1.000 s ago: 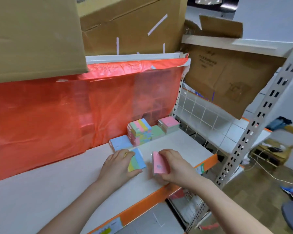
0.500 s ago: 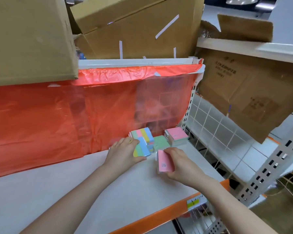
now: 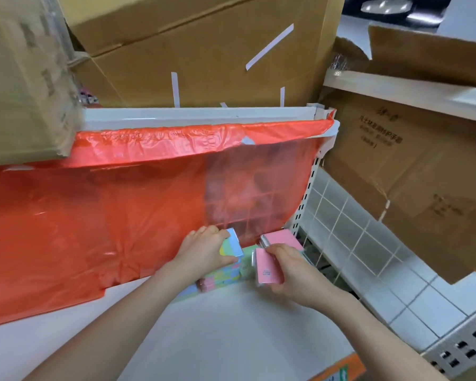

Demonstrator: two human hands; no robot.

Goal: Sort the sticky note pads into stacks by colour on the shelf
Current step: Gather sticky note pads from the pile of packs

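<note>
My left hand [image 3: 204, 250] grips a multicolour striped pad [image 3: 232, 244] and holds it on top of the multicolour stack [image 3: 223, 277] at the back of the white shelf [image 3: 231, 331]. My right hand [image 3: 289, 273] grips a pink pad [image 3: 264, 266], tilted on edge, just in front of the pink stack [image 3: 282, 239] in the back right corner. A green pad [image 3: 248, 251] shows between the two stacks. Part of a pale blue pad [image 3: 187, 291] peeks out under my left forearm.
A red plastic sheet [image 3: 94, 215] hangs behind the shelf. Cardboard boxes [image 3: 204, 48] sit on the shelf above and at the right [image 3: 412, 182]. A white wire grid panel [image 3: 349, 237] bounds the shelf's right side. The orange shelf edge [image 3: 338, 369] runs along the front.
Both hands moved back toward the stacks. The left carried the striped pad onto the multicolour stack; the right brought the pink pad up near the pink stack.
</note>
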